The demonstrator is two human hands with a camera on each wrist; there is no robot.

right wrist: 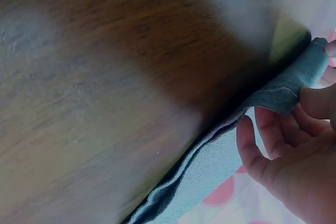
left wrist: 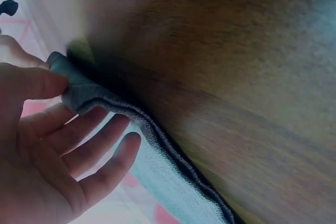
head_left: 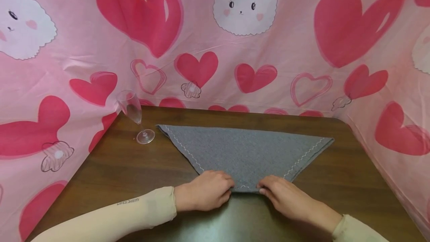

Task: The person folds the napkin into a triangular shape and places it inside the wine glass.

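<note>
The left hand pinches the near tip of the grey cloth between thumb and forefinger, its other fingers spread loosely beneath the fabric's edge, as the left wrist view shows. The right hand does the same from the other side, thumb on top and curled fingers under the hem, so the two grips meet at one corner, probably to keep the layers aligned there. The cloth lies folded into a triangle on the dark wooden table, its long edge toward the far side and its point toward the person; white zigzag stitching runs down both slanted edges. Pale sleeves cover both forearms. A clear stemmed glass stands on the table at the far left, just beside the cloth's left corner but apart from it. A pink sheet printed with hearts and rabbits hangs behind and around the table.
</note>
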